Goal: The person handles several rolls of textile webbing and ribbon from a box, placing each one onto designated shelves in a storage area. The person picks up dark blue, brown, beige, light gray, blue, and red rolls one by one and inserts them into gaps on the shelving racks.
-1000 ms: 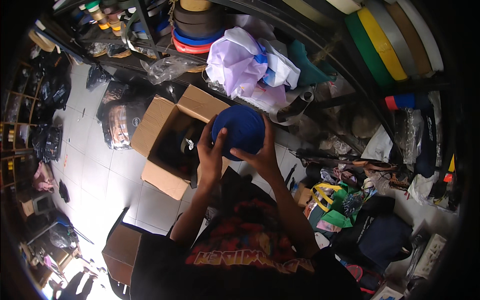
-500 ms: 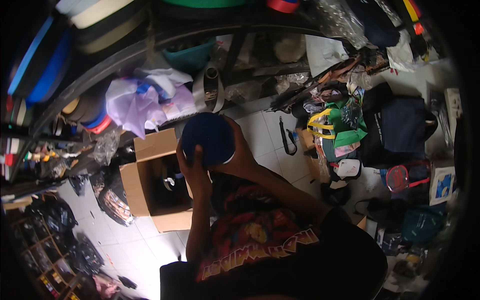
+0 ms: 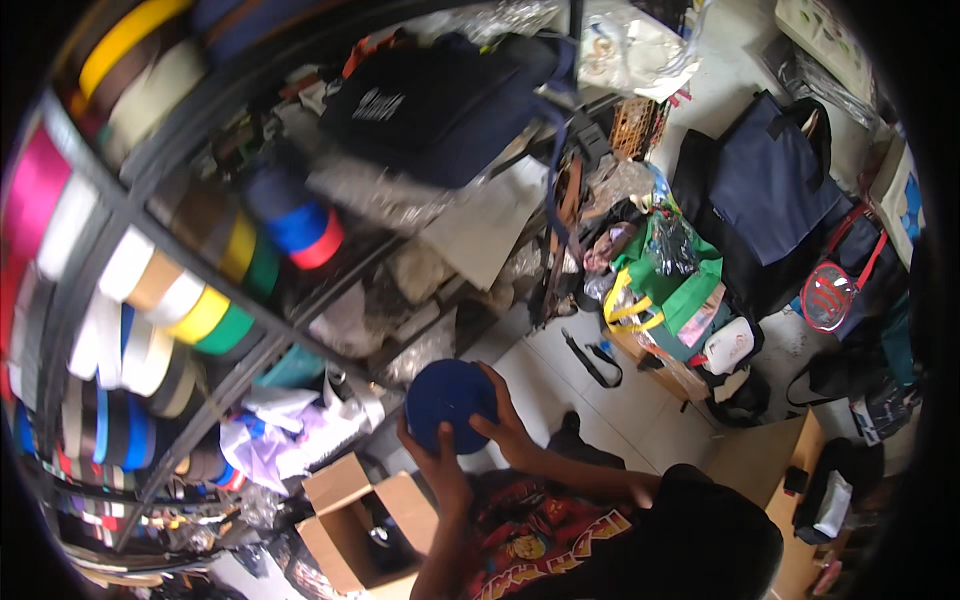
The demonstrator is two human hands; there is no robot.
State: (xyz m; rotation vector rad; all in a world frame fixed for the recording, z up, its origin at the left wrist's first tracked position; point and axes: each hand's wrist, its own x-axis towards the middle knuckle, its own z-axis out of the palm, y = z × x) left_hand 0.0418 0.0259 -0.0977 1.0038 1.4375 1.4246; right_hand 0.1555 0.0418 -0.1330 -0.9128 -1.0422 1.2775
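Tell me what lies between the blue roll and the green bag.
In the head view, going from the blue roll toward the green bag: the right hand, then a black strap lying on the tiled floor.

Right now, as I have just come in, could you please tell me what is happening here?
A person holds a round blue object, perhaps a roll, between both bare hands, the left hand and the right hand each gripping it. The blue object is up off any surface. Toward the lower left of the view, a box stands with its flaps open. A rack of coloured rolls fills the left side, and a green bag is to the right.
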